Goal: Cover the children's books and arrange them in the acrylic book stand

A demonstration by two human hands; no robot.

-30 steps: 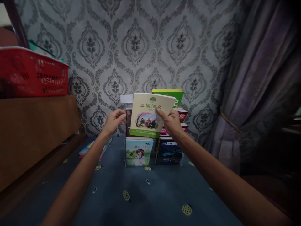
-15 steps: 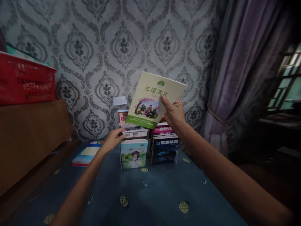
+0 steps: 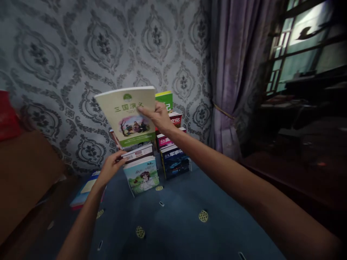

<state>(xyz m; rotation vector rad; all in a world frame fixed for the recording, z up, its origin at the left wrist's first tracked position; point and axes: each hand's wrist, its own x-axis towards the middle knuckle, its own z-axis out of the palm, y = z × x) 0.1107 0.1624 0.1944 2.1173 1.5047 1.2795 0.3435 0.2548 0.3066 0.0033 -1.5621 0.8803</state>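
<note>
My right hand (image 3: 160, 117) grips a cream book (image 3: 110, 104) by its right edge, thumb on the front cover. The book has a green band and a picture of people under a pink tree. It is held up above the left row of upright books, hiding part of those behind. At that row's left edge, the fingers and thumb of my left hand (image 3: 111, 167) close on a white-edged book (image 3: 139, 153). In front of it stands a light-blue book (image 3: 143, 177) with a girl on its cover.
Beside it is a second upright row with a dark-blue book (image 3: 175, 163) in front and a green book (image 3: 165, 98) at the back. Flat books (image 3: 86, 191) lie at left near a brown box (image 3: 29, 173). A purple curtain (image 3: 230, 72) hangs at right.
The view has turned to the right. My right hand has moved the cream book leftward over the left row, and the green book behind now shows. My left hand stays at the row's edge.
</note>
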